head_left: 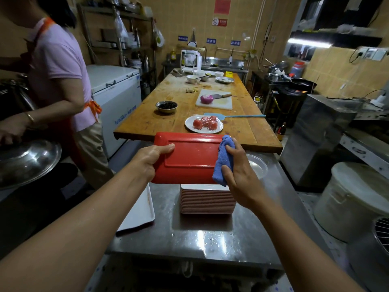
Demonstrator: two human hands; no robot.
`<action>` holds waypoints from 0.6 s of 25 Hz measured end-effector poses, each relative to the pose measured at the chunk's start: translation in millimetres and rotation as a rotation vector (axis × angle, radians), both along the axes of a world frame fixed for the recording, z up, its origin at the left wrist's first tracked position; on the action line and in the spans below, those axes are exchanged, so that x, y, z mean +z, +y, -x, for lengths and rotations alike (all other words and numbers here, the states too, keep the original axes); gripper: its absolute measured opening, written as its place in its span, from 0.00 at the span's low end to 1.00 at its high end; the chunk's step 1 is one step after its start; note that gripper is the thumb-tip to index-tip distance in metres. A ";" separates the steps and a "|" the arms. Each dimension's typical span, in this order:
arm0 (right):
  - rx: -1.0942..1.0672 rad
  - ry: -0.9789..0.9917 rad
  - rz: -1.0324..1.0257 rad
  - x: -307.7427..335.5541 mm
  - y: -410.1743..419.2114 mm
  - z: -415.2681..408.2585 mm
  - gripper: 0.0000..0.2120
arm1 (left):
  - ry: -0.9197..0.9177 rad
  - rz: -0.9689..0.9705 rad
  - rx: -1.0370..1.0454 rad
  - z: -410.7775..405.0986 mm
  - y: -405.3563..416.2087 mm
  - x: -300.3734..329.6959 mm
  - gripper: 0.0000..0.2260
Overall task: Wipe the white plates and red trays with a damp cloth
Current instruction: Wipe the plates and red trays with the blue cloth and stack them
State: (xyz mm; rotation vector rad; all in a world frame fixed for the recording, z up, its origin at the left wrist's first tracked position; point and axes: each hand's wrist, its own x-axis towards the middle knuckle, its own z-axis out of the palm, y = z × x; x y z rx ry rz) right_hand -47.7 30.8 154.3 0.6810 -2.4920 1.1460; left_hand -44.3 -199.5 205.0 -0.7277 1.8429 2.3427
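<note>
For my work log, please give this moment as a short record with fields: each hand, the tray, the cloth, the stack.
left hand: grips the left end of the red tray
right hand: presses the blue cloth on the tray's right end
red tray: held in the air, underside up
blue cloth: folded
stack of trays: on the steel table, below the held tray

Tan tiled walls (242,15) surround a long wooden table (168,110).

No-smoking symbol on red wall sign (219,22); blue freezer (117,95) lettering, wall labels likely unreadable.
</note>
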 end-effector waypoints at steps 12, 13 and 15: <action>0.007 0.325 -0.362 -12.8 -70.7 -16.4 0.29 | -0.091 -0.166 0.106 -7.5 19.1 10.2 0.10; 0.024 0.325 -0.365 -13.3 -79.5 -18.3 0.29 | -0.094 -0.169 0.116 -7.7 17.9 8.7 0.12; 0.054 0.332 -0.375 -14.7 -93.8 -22.8 0.29 | -0.102 -0.165 0.128 -8.2 11.4 3.7 0.17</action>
